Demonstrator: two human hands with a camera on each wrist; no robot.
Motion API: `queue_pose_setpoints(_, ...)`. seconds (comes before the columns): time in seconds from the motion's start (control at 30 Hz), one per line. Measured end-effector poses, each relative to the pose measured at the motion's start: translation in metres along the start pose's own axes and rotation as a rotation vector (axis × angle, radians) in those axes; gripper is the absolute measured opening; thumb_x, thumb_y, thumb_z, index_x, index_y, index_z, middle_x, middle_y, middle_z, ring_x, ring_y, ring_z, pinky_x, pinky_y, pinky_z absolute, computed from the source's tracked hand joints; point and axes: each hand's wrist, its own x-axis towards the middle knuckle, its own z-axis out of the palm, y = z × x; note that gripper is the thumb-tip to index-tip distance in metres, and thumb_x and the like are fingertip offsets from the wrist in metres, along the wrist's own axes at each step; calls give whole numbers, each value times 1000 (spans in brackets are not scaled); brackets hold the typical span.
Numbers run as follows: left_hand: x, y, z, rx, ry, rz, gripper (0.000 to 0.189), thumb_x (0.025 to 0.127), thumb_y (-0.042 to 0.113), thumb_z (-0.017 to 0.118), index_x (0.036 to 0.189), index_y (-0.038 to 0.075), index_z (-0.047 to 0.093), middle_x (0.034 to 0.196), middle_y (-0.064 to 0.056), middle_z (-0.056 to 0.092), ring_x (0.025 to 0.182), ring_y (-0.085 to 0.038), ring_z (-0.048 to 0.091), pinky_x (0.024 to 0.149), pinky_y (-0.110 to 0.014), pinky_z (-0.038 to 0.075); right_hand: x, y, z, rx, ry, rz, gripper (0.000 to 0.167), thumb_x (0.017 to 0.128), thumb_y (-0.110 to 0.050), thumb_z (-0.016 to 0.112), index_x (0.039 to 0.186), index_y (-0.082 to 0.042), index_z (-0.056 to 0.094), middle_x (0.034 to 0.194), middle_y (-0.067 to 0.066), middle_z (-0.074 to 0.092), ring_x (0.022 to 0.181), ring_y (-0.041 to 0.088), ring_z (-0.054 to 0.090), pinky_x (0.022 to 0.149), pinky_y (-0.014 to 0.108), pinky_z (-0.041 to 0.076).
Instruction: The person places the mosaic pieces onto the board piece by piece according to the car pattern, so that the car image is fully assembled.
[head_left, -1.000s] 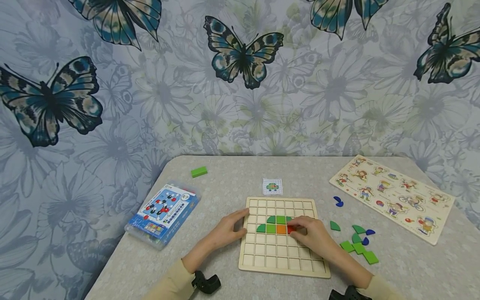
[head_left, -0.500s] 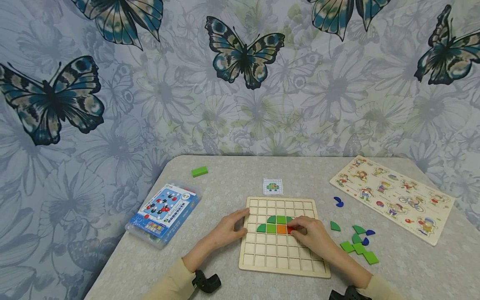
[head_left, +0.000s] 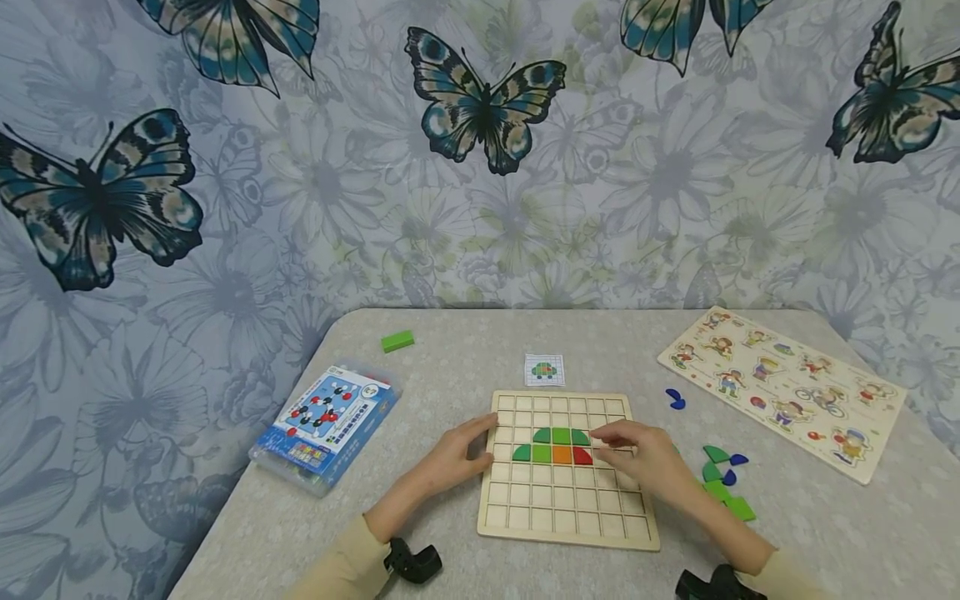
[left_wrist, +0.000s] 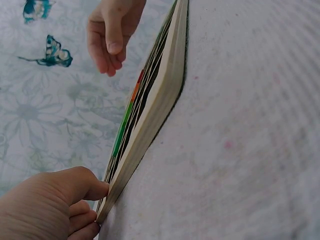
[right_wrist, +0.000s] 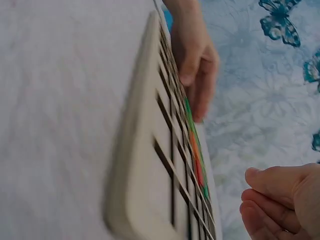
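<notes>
A wooden grid board [head_left: 555, 508] lies on the grey table. In its upper middle rows sit green pieces [head_left: 552, 436], an orange square [head_left: 562, 455] and a red quarter-round piece [head_left: 582, 456]. My left hand [head_left: 480, 446] holds the board's left edge, thumb on top and fingers curled against the side [left_wrist: 92, 205]. My right hand [head_left: 611, 446] hovers just right of the red piece with loosely curled fingers and holds nothing. The right wrist view shows that hand [right_wrist: 260, 200] clear above the board [right_wrist: 150, 150].
A small pattern card [head_left: 544, 369] lies behind the board. Loose green and blue pieces [head_left: 723, 483] lie to its right, with a picture peg puzzle [head_left: 783, 392] further right. A blue plastic box [head_left: 326, 425] and a green block [head_left: 397, 340] are on the left.
My right hand has let go of the red piece and drawn back to the right; the piece now sits uncovered in its cell. The left hand has stayed on the board's edge.
</notes>
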Motion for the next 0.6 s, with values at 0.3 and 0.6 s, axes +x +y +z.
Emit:
queue_pose_setpoints(0.3, 0, 0, -1, 2, -3, 3, 61, 90, 14, 60, 144, 0, 36, 146, -15, 37, 135, -28, 32, 106, -46, 30, -19, 32, -56, -132, 57, 122, 31, 83, -10, 72, 113, -3, 67, 104, 13, 68, 92, 30, 65, 71, 38, 55)
queue_pose_setpoints(0.6, 1, -1, 0, -10, -2, 0, 61, 90, 13, 61, 144, 0, 36, 146, -15, 37, 135, -28, 32, 106, -46, 30, -33, 52, -60, -179, 36, 135, 34, 78, -6, 76, 110, 0, 67, 100, 13, 68, 86, 27, 66, 71, 36, 55)
